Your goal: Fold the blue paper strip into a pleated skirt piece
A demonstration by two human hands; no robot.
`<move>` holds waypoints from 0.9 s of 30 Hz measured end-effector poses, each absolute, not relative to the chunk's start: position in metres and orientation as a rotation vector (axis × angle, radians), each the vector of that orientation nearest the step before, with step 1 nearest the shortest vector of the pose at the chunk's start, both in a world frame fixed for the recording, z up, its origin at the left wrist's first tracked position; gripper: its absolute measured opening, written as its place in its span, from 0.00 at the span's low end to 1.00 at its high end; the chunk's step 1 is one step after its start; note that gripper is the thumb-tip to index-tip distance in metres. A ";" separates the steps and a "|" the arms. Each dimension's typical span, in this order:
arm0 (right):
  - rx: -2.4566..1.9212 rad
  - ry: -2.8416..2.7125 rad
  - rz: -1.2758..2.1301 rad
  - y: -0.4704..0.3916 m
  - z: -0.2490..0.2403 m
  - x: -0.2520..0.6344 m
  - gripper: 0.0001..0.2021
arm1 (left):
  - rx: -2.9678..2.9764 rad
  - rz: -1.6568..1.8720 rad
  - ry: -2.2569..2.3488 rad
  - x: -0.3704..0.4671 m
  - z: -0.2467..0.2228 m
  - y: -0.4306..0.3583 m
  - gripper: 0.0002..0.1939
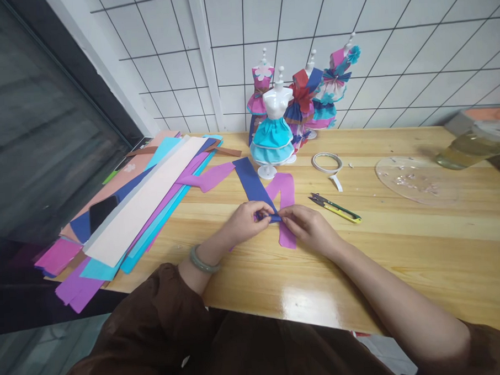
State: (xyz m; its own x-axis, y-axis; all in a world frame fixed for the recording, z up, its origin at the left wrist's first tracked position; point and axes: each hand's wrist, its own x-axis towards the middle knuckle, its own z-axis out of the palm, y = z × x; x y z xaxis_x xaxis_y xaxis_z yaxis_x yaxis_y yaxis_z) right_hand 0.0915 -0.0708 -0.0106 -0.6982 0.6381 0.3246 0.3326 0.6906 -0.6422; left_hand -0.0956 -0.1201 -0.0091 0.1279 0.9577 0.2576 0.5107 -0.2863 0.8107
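Note:
My left hand (pixel 251 218) and my right hand (pixel 307 226) meet over the middle of the table, both closed in a pinch on the near end of a dark blue strip (pixel 252 179). That end looks folded or gathered between the fingertips. The rest of the strip stretches away flat toward the doll stands. Underneath and beside it lies a bent purple strip (pixel 287 194), partly covered by my hands. To the right of my right hand rest yellow and black thread snips (pixel 336 207).
A layered pile of coloured strips (pixel 146 197) with a dark phone (pixel 103 213) covers the table's left side. Several small dress forms, including one in a turquoise skirt (pixel 272 137), stand behind. A tape roll (pixel 327 162), clear plate (pixel 415 177) and glass jar (pixel 459 148) are at right.

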 end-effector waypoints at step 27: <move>-0.836 -1.949 1.305 -0.065 -0.026 0.081 0.08 | 1.826 1.188 1.466 -0.103 0.027 -0.146 0.26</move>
State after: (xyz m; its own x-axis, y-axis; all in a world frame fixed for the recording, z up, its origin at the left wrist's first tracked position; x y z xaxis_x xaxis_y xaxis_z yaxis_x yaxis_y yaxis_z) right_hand 0.0811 -0.0646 -0.0258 -0.5925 0.7898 0.1588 0.1540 0.3045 -0.9400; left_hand -0.1030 -0.1458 0.0272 0.0344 0.9491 0.3131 0.5027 -0.2872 0.8153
